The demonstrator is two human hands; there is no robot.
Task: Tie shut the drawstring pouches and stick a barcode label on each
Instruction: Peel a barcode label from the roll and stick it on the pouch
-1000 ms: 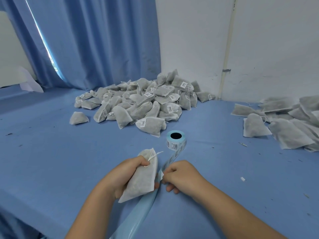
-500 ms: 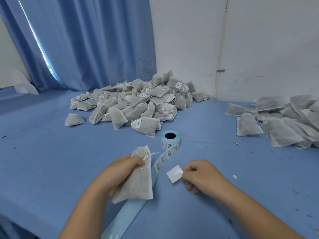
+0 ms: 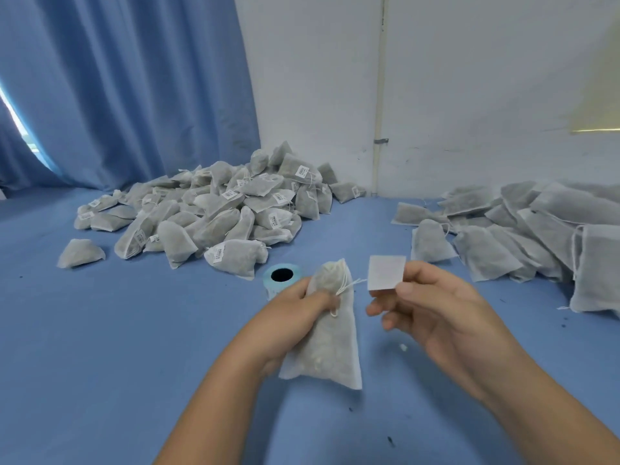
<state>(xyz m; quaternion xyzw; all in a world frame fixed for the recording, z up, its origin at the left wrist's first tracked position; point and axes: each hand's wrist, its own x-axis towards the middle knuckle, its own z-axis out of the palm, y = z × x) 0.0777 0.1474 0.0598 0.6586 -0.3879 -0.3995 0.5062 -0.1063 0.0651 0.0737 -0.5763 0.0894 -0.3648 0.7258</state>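
Left hand (image 3: pixel 295 317): fingers curled round the gathered neck of a grey non-woven drawstring pouch (image 3: pixel 323 354), whose body hangs down over the blue cloth-covered surface (image 3: pixel 134 347). Contact between its bottom edge and the surface cannot be determined. White drawstring ends (image 3: pixel 349 285) project rightward from the neck.

Right hand (image 3: pixel 446 313): thumb and forefinger pinch a small white rectangular label (image 3: pixel 385 271) by its lower right part, just right of the pouch top and not touching it.

A pale blue label roll (image 3: pixel 281 279) sits on the surface behind the left hand. A heap of tied, barcode-labelled pouches (image 3: pixel 214 213) lies at rear centre, and a heap of pouches without visible labels (image 3: pixel 536 226) at right.
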